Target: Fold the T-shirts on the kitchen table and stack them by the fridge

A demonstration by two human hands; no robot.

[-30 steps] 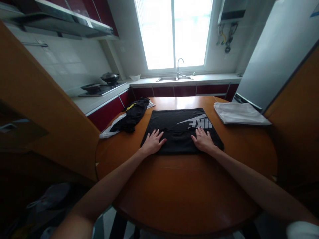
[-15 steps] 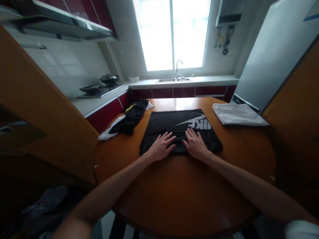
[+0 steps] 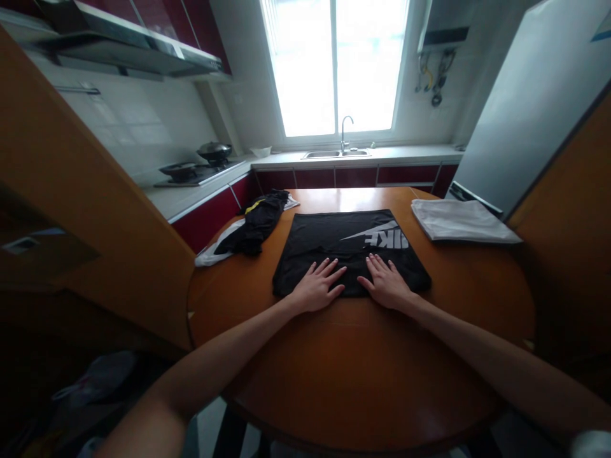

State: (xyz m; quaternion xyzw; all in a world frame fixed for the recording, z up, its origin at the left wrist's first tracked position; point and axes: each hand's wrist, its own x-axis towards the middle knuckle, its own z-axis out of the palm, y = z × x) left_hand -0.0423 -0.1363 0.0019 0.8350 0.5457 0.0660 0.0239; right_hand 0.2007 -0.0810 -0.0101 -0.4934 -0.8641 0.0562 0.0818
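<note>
A black folded garment (image 3: 334, 238), seemingly a T-shirt, lies flat on the round wooden table (image 3: 363, 369). Its white swoosh and NIKE lettering face away from me, upside down. My left hand (image 3: 319, 286) rests palm down on the near edge of the cloth, left of the middle, fingers spread. On the same near edge, farther right, my right hand (image 3: 387, 283) lies flat below the lettering, its thumb apart from the fingers. Small wrinkles run across the cloth just beyond the fingertips.
A loose heap of black and white clothes (image 3: 258, 222) lies at the table's left. On the right is a neatly folded white cloth (image 3: 463, 219). Behind the table run a counter with a sink (image 3: 337, 153) and a stove with pans (image 3: 214, 151). A fridge (image 3: 529, 108) stands at right.
Both hands have slid slightly toward me over the black garment, staying flat. The whole view has shifted a little, so things appear slightly farther right.
</note>
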